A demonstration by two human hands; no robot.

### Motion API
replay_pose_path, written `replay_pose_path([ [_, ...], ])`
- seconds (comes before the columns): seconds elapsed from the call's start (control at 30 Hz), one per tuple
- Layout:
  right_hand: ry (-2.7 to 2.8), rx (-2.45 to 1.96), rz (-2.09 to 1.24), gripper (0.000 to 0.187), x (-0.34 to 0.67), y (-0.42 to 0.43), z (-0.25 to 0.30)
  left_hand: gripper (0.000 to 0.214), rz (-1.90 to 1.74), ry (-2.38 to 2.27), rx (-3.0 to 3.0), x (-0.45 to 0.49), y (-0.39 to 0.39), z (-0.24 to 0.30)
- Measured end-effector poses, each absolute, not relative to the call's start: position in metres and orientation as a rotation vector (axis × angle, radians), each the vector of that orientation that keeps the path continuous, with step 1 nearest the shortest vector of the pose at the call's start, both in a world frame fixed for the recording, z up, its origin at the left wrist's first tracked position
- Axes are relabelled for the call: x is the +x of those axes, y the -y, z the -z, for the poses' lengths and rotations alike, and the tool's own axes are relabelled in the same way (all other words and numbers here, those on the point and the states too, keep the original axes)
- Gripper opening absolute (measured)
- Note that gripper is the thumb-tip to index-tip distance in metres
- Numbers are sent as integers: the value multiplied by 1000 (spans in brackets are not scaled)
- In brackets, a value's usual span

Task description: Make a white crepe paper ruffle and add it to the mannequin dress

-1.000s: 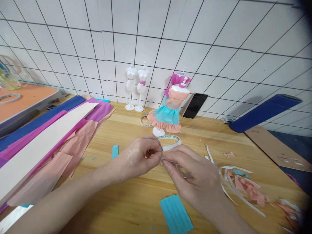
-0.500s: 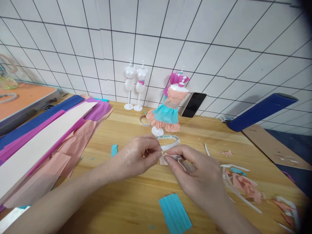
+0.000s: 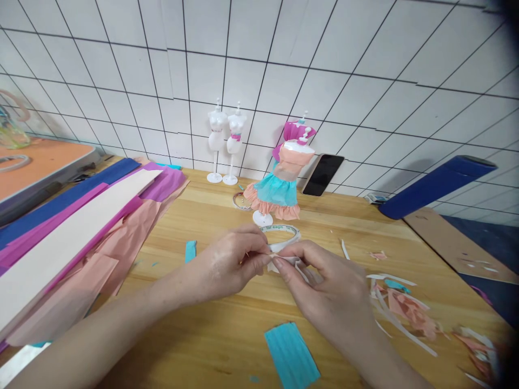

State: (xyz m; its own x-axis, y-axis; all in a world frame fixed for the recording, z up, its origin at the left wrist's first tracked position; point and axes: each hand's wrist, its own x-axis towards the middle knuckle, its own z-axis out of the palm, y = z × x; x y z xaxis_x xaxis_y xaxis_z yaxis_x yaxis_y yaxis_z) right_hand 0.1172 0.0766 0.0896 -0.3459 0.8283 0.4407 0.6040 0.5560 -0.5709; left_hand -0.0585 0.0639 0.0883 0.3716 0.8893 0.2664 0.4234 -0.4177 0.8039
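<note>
My left hand [image 3: 239, 256] and my right hand [image 3: 324, 278] meet at mid-table, thumb and forefinger pinched on each. Between them is a pale, thin paper strip [image 3: 298, 263], folded into small gathers; most of it is hidden inside my right hand. Just behind the fingertips lies a roll of tape [image 3: 286, 242] with lettering on its inner ring. Past the roll stands a small mannequin wearing a peach and turquoise ruffled dress [image 3: 279, 183]. A pleated turquoise paper piece [image 3: 292, 354] lies on the table nearer to me, left of my right forearm.
Two bare white mannequins [image 3: 224, 135] stand by the tiled wall. A phone [image 3: 323, 174] leans there, and a dark blue roll [image 3: 438, 185] rests at right. Paper scraps [image 3: 411, 310] litter the right side; coloured paper sheets [image 3: 81, 237] cover the left.
My left fingertips have closed in against my right ones, so less of the pale strip shows between them. Everything else stays put.
</note>
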Motion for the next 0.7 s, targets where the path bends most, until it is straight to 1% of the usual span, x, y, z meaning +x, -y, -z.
replay_pose_path([
  [0.37,2039,-1140,-422,11,115,-79,-88,19,-1032,-1056,2187,-57,-65,-85],
  [0.5,2004,-1147,-471,13,115,-78,-87,14,-978,-1059,2016,-56,-63,-87],
  [0.7,2041,-1049,-443,11,117,-78,-87,17,-1039,-1071,1831,-56,-65,-84],
])
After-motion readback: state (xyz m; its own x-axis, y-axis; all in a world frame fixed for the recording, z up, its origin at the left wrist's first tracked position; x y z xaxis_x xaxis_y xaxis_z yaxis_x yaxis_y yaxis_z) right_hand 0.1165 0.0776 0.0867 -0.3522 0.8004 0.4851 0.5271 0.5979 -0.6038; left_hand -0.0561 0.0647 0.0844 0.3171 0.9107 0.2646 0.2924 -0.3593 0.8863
